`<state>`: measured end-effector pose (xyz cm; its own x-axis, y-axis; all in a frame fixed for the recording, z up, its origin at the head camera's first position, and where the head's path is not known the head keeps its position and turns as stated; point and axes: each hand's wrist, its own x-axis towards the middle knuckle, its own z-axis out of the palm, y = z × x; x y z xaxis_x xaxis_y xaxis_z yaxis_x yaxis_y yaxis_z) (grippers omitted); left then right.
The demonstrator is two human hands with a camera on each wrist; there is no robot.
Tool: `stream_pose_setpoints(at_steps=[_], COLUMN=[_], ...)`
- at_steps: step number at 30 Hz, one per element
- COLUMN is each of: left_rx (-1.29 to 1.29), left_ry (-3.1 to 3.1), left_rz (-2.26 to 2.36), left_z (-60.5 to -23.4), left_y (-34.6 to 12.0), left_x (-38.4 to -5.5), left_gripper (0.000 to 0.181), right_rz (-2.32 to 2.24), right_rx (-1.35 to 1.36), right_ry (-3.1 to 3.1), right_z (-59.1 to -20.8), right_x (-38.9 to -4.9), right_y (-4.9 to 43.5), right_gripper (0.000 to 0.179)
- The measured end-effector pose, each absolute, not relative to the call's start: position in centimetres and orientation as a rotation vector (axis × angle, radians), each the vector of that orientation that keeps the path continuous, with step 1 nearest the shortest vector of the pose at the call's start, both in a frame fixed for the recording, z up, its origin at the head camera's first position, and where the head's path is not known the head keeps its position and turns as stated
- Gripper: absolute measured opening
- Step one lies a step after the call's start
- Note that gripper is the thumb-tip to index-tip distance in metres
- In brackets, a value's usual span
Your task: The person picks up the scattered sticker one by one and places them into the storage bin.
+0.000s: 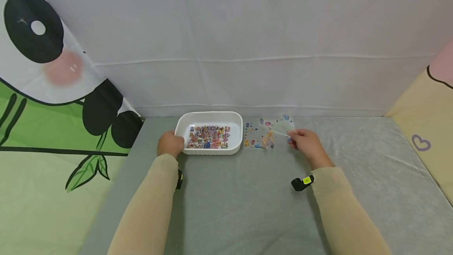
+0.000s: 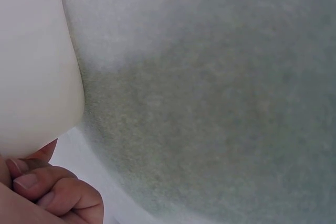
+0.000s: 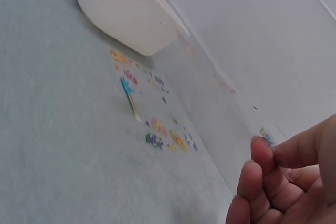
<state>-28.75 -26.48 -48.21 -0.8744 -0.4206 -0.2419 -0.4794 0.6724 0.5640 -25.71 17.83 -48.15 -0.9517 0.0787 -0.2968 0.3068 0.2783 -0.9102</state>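
My left hand (image 1: 171,144) grips the left end of a white plastic tray (image 1: 209,152), its curled fingers (image 2: 71,195) against the tray's outer wall in the left wrist view. Inside the tray lies a clear sheet crowded with small colourful stickers (image 1: 209,137). To the right of the tray, my right hand (image 1: 307,145) pinches the right edge of a see-through sticker sheet (image 1: 263,133) between thumb and fingertips. Small bright cartoon stickers (image 3: 157,125) are scattered over it, with a blue and yellow stick-shaped one (image 3: 130,98) near its front edge. A small blue sticker (image 3: 266,136) shows right at the pinching fingertips.
Grey cloth covers the table (image 1: 240,204). Behind its far edge hangs a white creased cloth (image 1: 247,42). A printed cartoon cloth (image 1: 63,129) stands at the left, and a yellowish one (image 1: 421,121) at the right. A black wrist camera (image 1: 302,183) sits at the right sleeve.
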Motion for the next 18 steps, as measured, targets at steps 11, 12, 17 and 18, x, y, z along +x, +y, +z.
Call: stream_pose_setpoints(at_steps=[11, 12, 17, 18], left_rx=[-0.791, -0.789, -0.775, -0.778], left_ry=[2.774, 2.774, 2.781, 2.78], left_rz=[0.977, 0.979, 0.988, 0.995], left_z=[-48.6, -48.7, -48.6, -48.6], left_y=[-26.5, -26.5, -26.6, -26.6], left_x=[-28.9, -29.0, -29.1, -29.1], left_gripper=[0.044, 0.045, 0.045, 0.045], right_rz=[-1.958, -1.969, -2.001, -2.004], right_rx=[0.363, 0.363, 0.352, 0.349], right_ry=[2.257, 2.255, 2.251, 2.251], right_z=[-47.5, -47.4, -46.9, -46.9], right_x=[-25.4, -25.4, -25.6, -25.6], right_y=[16.1, 15.8, 14.3, 13.9], right_gripper=[0.029, 0.029, 0.028, 0.027])
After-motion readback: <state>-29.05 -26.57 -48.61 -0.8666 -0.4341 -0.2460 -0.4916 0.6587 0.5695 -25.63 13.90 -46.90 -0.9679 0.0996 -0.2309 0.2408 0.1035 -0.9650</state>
